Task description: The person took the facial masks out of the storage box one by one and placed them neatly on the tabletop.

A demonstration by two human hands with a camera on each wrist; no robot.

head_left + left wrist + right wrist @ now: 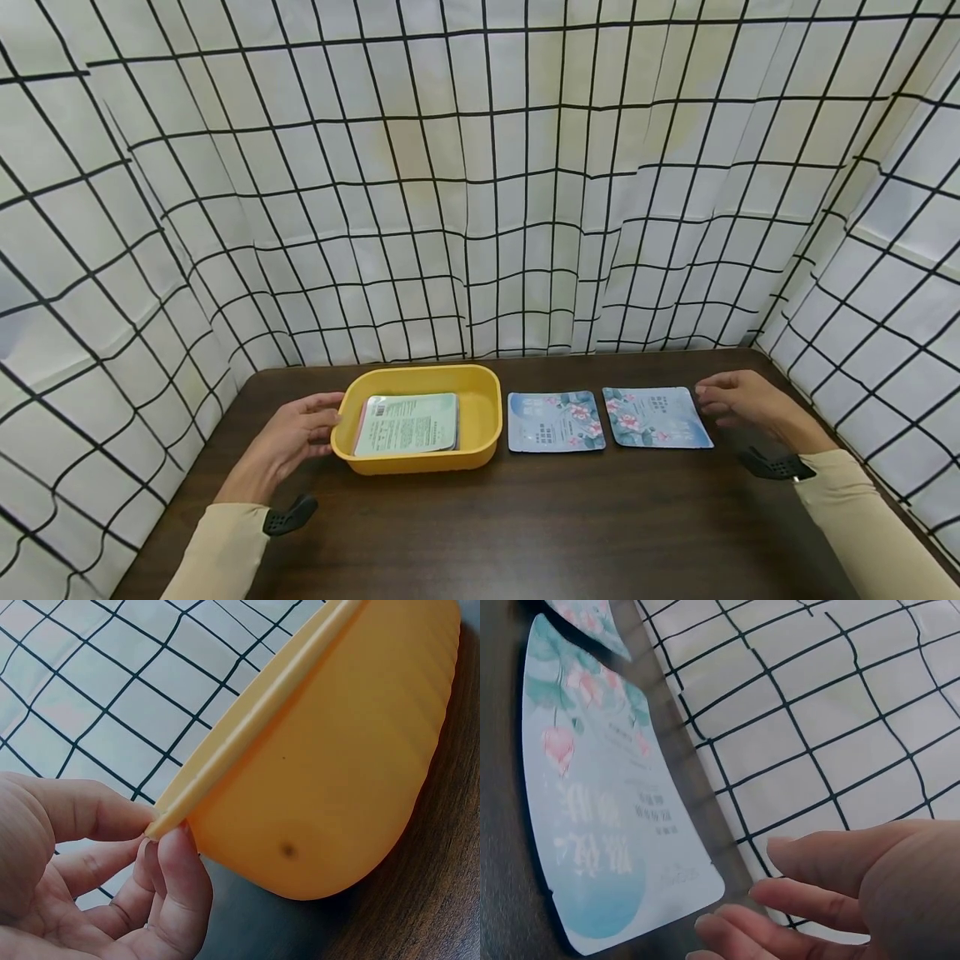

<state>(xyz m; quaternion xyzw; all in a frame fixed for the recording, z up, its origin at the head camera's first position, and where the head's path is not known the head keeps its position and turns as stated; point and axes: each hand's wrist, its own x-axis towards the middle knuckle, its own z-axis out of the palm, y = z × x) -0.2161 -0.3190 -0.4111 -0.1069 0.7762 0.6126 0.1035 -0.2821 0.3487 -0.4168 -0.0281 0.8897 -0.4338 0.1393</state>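
Note:
A yellow plastic basin [480,408] stands on the table, and my left hand [300,429] pinches its left rim between thumb and fingers, as the left wrist view shows. Inside the basin lies a small stack of flat packets, the top sachet [408,423] pale green with printed text. To the right of the basin, two blue sachets with pink flowers lie flat side by side, a left sachet [555,422] and a right sachet [657,417]. Beside the right sachet's outer edge, my right hand [742,400] hovers with loosely bent fingers, holding nothing.
The dark wood table [525,525] reaches back to a white curtain [517,208] with a black grid, which also hangs along both sides. A black band [776,465] sits at the right wrist, another band [290,515] at the left.

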